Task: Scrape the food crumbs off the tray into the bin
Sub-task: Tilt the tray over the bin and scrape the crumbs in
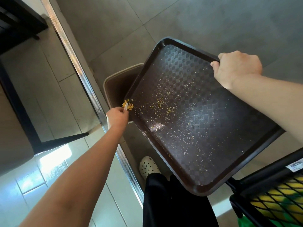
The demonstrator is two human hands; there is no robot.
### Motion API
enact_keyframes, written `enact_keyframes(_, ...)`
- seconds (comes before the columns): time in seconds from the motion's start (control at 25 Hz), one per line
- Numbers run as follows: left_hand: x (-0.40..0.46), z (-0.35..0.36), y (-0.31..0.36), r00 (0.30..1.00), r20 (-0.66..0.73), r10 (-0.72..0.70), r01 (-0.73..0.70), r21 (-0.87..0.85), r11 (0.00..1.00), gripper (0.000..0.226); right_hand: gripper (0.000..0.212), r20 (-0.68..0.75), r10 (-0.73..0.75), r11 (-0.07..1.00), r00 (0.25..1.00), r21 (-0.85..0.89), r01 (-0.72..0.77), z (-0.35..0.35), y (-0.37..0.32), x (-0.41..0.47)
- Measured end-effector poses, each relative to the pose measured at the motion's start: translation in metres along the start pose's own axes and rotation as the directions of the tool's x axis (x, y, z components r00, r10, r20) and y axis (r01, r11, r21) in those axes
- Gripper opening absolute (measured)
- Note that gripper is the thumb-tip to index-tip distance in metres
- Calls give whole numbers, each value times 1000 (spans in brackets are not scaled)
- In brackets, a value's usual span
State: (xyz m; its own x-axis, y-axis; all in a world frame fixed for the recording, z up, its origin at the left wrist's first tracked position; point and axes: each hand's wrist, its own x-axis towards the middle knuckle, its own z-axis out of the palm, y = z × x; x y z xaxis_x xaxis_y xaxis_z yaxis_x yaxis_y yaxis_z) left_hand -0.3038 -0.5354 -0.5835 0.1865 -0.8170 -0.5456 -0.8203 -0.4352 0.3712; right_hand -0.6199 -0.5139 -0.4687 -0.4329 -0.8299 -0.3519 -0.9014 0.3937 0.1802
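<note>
One dark brown tray (pixel 196 115) is held tilted over one beige bin (pixel 114 82), its lower left corner hanging above the bin's open mouth while its opposite corner rises toward the person. The right hand (pixel 237 69) grips the tray's upper right rim, fingers curled over the edge and thumb on the inner side. The left hand (pixel 117 117) sits just beside the tray's lower left corner and pinches one small pale scraper (pixel 126 106), whose tip touches one clump of yellow-orange crumbs (pixel 128 105) gathered at that corner, right at the rim above the bin. Many fine yellow specks (pixel 172 108), too many to count, are scattered across the tray's checkered surface, thickest near the clump and thinning toward the far side. Below the tray, one white perforated clog (pixel 148 166) stands on the grey tiled floor (pixel 196 22), with a black trouser leg (pixel 164 202) above it. To the tray's lower right stands one black mesh cart (pixel 270 190) holding yellow and green items. One metal strip (pixel 78 69) runs diagonally across the floor just left of the bin, and beyond it stand two pieces of dark furniture (pixel 21 108).
</note>
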Motion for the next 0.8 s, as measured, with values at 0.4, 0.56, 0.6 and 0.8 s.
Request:
enact_keyframes(0.4, 11, -10, -10, 995, 64, 74, -78, 56, 995, 24, 37, -5, 20, 1000, 1000, -21, -20, 0, -2, 0)
enact_keyframes(0.56, 16, -15, -3, 991, 19, 135, -135, 50, 990, 25, 38, -2, 23, 999, 1000, -26, -23, 0, -4, -1)
enact_keyframes(0.6, 13, -15, -3, 986, 50, 161, -163, 47, 986, 24, 38, -3, 24, 999, 1000, -29, -24, 0, -4, -1)
enact_keyframes(0.8, 13, -14, -16, 990, 95, 100, -107, 80, 991, 24, 38, 3, 26, 999, 1000, -37, -26, -3, -5, -2)
